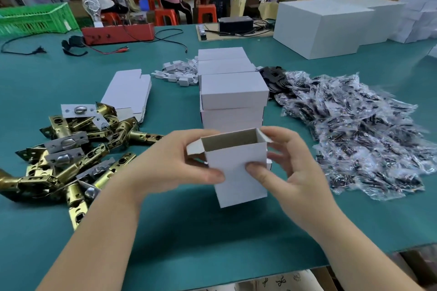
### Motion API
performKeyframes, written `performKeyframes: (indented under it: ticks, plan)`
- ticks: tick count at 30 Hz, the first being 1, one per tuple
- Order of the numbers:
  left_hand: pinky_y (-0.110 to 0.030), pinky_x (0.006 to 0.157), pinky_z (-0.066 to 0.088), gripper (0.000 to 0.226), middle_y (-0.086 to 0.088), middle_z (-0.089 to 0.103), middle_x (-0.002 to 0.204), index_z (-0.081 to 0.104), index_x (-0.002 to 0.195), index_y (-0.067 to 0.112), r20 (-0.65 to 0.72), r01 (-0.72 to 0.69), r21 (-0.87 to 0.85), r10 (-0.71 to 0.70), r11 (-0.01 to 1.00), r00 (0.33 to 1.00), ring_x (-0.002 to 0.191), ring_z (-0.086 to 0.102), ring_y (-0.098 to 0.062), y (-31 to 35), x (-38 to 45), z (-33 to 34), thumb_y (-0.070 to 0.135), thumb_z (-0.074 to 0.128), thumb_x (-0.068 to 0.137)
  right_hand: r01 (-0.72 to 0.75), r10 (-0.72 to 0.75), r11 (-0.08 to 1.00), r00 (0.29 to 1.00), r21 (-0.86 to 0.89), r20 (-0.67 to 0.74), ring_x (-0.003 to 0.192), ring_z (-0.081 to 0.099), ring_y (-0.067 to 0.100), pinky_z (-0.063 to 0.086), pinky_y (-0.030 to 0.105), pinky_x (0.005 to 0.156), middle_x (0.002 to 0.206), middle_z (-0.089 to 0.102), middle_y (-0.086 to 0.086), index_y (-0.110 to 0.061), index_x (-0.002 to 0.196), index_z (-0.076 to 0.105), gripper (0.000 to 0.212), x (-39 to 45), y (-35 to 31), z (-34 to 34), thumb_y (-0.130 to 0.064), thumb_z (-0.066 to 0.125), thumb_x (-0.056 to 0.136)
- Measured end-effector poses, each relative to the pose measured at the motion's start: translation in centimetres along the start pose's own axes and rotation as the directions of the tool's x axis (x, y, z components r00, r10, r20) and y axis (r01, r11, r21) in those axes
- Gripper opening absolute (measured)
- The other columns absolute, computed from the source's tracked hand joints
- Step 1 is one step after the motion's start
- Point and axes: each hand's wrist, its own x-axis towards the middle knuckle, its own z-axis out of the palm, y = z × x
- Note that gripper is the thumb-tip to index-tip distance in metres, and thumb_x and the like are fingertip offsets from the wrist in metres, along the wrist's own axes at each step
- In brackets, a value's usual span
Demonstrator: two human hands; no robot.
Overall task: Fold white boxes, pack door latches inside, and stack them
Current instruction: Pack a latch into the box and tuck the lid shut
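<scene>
behind both hands (236,165) — open white box (238,172), its bottom unseen

Both hands, left hand (179,163) and right hand (286,168), hold open white box (238,170) above worktop (212,238); box stack (233,94) just behind it, latches (71,149) left.

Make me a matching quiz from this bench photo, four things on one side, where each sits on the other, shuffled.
Things:
1. open white box
2. brass door latches
3. plastic bags of parts
4. stack of closed boxes

Places:
A. heaped on the right of the green mat
B. held by the left hand and right hand
C. piled on the left
D. just behind the held box

Pairs: 1-B, 2-C, 3-A, 4-D
</scene>
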Motion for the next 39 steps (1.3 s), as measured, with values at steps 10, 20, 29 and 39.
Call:
performKeyframes:
  ticks: [10, 20, 29, 39]
  plan:
    - [-0.022, 0.075, 0.055, 0.063, 0.006, 0.073, 0.104, 0.065, 0.106, 0.049, -0.126, 0.042, -0.085, -0.052, 0.996, 0.991, 0.093, 0.071, -0.014, -0.1, 0.0, 1.1, 0.028, 0.084, 0.050, 0.029, -0.018, 0.989, 0.997, 0.148, -0.076, 0.085, 0.069, 0.009, 0.050, 0.016, 0.077, 0.093, 0.070, -0.011, -0.061, 0.100, 0.040, 0.062, -1.1, 0.8, 0.5, -0.016, 0.072, 0.071]
    - [-0.018, 0.078, 0.054, 0.053, 0.012, 0.061, 0.117, 0.060, 0.116, 0.044, -0.615, -0.256, 0.207, 0.329, 0.944, 0.717, 0.097, 0.067, -0.014, -1.5, -0.6, 6.3, 0.019, 0.077, 0.074, 0.087, -0.083, 0.994, 0.995, 0.063, -0.059, 0.095, 0.066, 0.008, 0.053, 0.021, 0.076, 0.106, 0.066, -0.017, -0.064, 0.115, 0.043, 0.056, -0.9, 0.8, -0.1, -0.025, 0.064, 0.082]
    - [-0.018, 0.063, 0.048, 0.008, 0.001, 0.065, 0.083, 0.073, 0.076, 0.030, -0.617, -0.233, -0.203, 0.061, 0.951, 0.785, 0.073, 0.059, -0.007, 0.5, 0.9, 6.5, 0.034, 0.069, 0.070, -0.023, 0.055, 0.971, 0.990, 0.238, -0.128, 0.106, 0.060, 0.002, 0.043, 0.017, 0.081, 0.116, 0.062, -0.017, -0.037, 0.078, 0.062, 0.010, 1.1, 0.0, -0.4, -0.038, 0.060, 0.088]
    - [-0.019, 0.068, 0.052, 0.046, 0.010, 0.073, 0.091, 0.075, 0.092, 0.033, -0.718, -0.388, -0.118, 0.191, 0.914, 0.670, 0.079, 0.065, -0.007, 0.9, 1.6, 8.0, 0.001, 0.045, 0.077, 0.253, -0.235, 0.954, 0.964, 0.163, -0.122, 0.096, 0.062, 0.006, 0.047, 0.019, 0.086, 0.099, 0.066, -0.011, -0.030, 0.121, 0.055, 0.052, 1.8, -0.9, -0.9, 0.007, 0.054, 0.084]
